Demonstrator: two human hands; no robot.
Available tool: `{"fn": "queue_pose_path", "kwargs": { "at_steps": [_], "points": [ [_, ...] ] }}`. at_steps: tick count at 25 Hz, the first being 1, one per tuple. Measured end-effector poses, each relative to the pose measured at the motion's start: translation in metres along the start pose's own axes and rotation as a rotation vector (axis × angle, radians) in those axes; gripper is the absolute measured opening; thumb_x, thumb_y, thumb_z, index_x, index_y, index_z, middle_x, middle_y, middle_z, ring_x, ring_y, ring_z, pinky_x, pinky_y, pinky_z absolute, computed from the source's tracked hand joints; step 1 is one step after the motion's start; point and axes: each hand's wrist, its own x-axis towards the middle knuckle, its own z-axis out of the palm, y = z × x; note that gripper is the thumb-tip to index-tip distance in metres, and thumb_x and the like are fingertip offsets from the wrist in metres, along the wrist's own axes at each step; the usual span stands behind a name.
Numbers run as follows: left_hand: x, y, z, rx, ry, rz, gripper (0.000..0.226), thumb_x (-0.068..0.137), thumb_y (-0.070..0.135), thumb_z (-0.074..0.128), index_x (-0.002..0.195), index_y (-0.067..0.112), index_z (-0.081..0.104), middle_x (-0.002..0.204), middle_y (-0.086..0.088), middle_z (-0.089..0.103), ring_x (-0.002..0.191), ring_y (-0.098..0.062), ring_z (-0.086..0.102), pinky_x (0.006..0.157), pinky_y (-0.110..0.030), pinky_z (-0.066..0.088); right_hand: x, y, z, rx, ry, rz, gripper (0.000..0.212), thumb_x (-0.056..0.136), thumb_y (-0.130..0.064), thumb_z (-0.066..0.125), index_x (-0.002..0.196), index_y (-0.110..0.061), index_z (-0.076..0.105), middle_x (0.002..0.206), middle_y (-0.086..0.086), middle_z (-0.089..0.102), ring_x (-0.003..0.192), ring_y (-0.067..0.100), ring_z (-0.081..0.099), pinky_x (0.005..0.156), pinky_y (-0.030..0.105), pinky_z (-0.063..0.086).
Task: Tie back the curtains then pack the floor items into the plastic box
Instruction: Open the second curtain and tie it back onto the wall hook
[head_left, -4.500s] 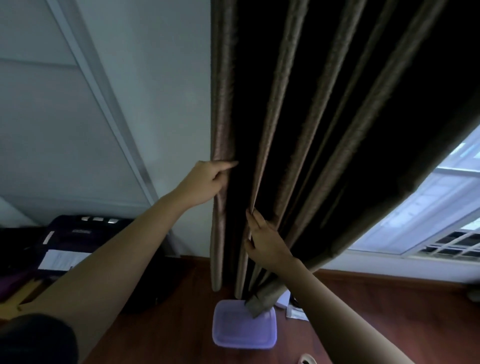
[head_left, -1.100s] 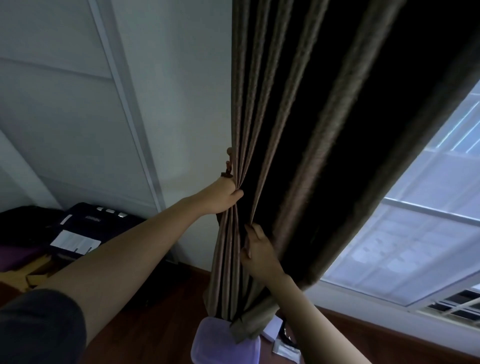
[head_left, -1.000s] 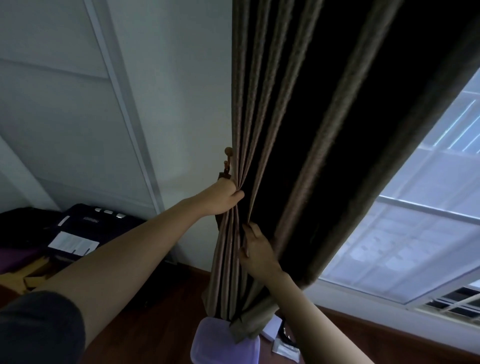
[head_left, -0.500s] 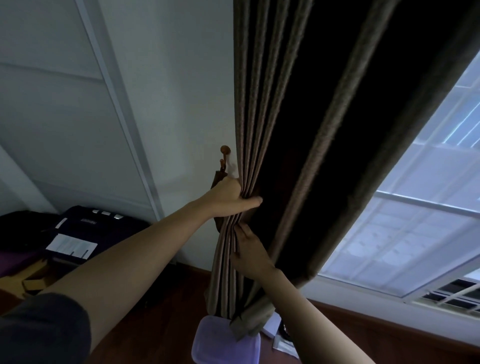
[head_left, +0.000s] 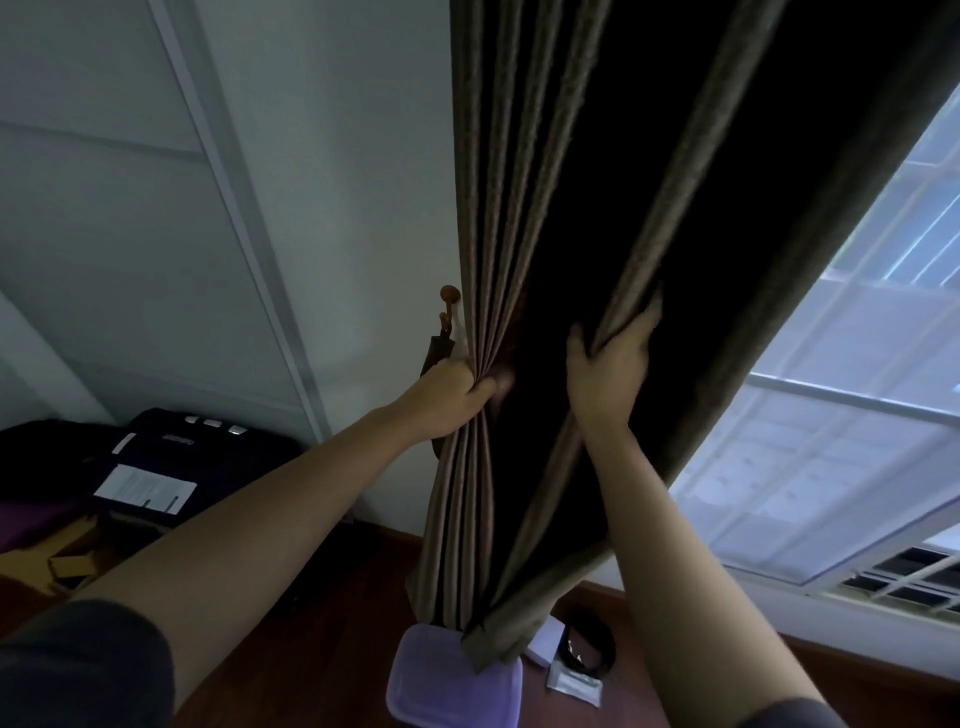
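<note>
Curtain (head_left: 597, 218), dark brown, hung beside the window (head_left: 831, 415); left hand (head_left: 452, 389) was clenched round its bunched left pleats just below a wooden wall hook (head_left: 450, 295), and right hand (head_left: 605, 374) gripped a further fold to the right of the curtain's dark middle. Plastic box (head_left: 441, 686), lilac, sat on the floor under the curtain hem, with small white and black items (head_left: 576, 660) just right of the box.

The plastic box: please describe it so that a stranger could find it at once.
Follow the dark curtain down to the wooden floor. Under its hem lies the plastic box, pale purple and translucent with rounded corners. The items beside it are small, white or black.
</note>
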Motion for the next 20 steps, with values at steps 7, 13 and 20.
{"fn": "queue_pose_path", "kwargs": {
  "at_steps": [7,13,20],
  "points": [
    [0.005,0.002,-0.005,-0.079,-0.1,-0.004,0.029,0.096,0.016,0.039,0.068,0.009,0.043,0.066,-0.009,0.044,0.061,-0.025,0.049,0.056,-0.026,0.037,-0.077,0.062,0.025,-0.285,-0.595,-0.115,0.048,0.09,0.001,0.047,0.137,-0.005,0.04,0.117,0.019,0.063,0.103,0.034,0.064,0.094,0.039,0.05],
    [0.007,0.006,0.0,-0.088,-0.168,-0.05,0.029,0.097,0.02,0.039,0.076,0.002,0.049,0.07,-0.011,0.048,0.056,-0.013,0.045,0.057,-0.02,0.035,-0.091,0.082,0.033,-0.305,-0.691,-0.104,0.049,0.094,-0.005,0.042,0.142,-0.013,0.034,0.115,0.014,0.064,0.1,0.028,0.064,0.093,0.036,0.051],
    [0.006,0.019,-0.002,-0.101,-0.214,-0.06,0.037,0.098,0.016,0.039,0.061,0.013,0.035,0.061,-0.007,0.041,0.06,-0.023,0.043,0.059,-0.029,0.036,-0.097,0.094,0.036,-0.357,-0.798,-0.09,0.047,0.095,-0.007,0.04,0.142,-0.011,0.034,0.117,0.017,0.062,0.102,0.033,0.063,0.091,0.04,0.051]
  ]
}}
